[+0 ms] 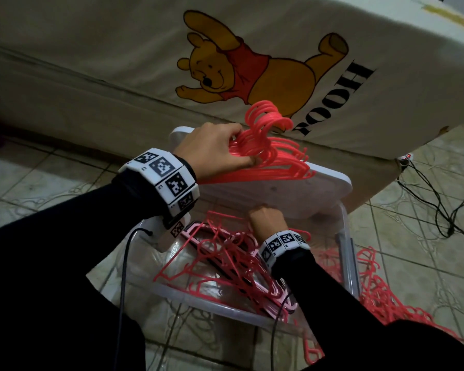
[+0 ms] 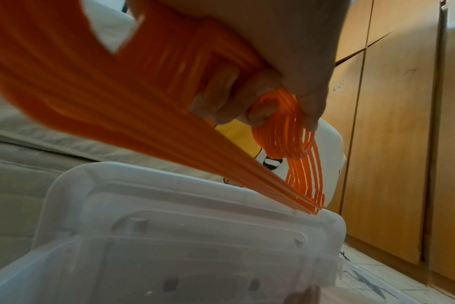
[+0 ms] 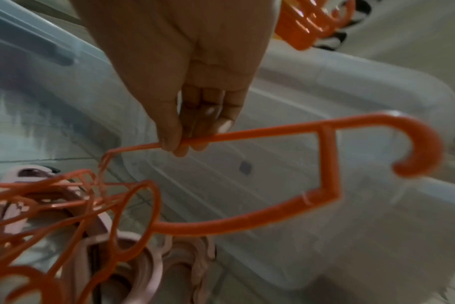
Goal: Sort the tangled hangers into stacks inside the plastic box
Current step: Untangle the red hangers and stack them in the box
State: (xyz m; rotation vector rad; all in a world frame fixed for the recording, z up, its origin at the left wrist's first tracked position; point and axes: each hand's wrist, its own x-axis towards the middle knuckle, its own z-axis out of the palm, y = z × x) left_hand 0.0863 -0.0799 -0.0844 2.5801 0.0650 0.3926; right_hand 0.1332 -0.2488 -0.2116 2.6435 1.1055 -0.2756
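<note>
Tangled hangers (image 1: 225, 266) fill our plastic box (image 1: 344, 253); our right hand (image 1: 265, 218) pinches one hanger (image 3: 273, 179) free, while our left hand (image 1: 212, 148) clenches the sorted stack (image 1: 273, 156) above the box's far edge.

I can read "POOH" in black capitals beside the yellow bear (image 1: 252, 62) printed on the cream sheet (image 1: 91, 49); my wristband (image 1: 166, 178) tags' small characters stay illegible.

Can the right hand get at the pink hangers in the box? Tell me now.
Probably not cleanly: the right hand already pinches one red hanger, and tangled red hangers lie over the pink hangers.
</note>
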